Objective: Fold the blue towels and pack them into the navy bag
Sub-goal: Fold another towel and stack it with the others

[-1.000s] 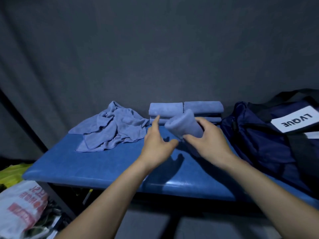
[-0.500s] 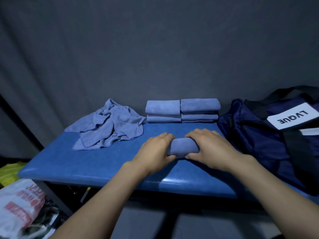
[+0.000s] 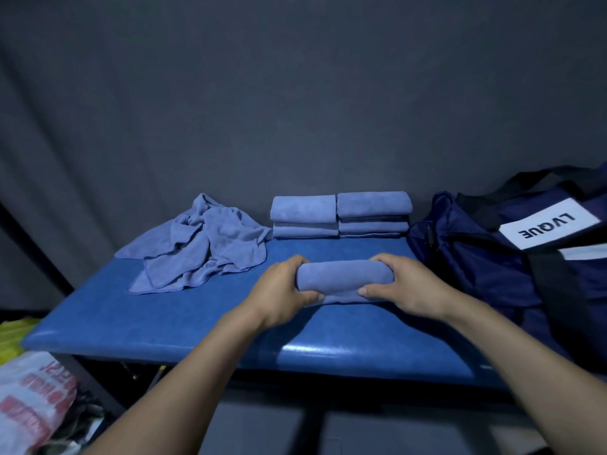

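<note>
A folded blue towel (image 3: pixel 345 279) lies on the blue padded table (image 3: pixel 164 326) in the middle. My left hand (image 3: pixel 282 290) grips its left end and my right hand (image 3: pixel 407 284) grips its right end. Behind it, two stacks of folded blue towels (image 3: pixel 340 215) sit side by side at the table's back edge. A heap of unfolded blue towels (image 3: pixel 200 244) lies at the back left. The navy bag (image 3: pixel 486 257) with a white LVQUE label stands on the table's right end, beside my right hand.
A dark grey curtain hangs close behind the table. On the floor at the lower left lie a white plastic bag with red print (image 3: pixel 29 405) and something yellow (image 3: pixel 13 333). The table's front edge runs just under my forearms.
The towel was held up in my right hand; it came down onto the table, and both hands now grip its ends. The hands have spread slightly apart along it.
</note>
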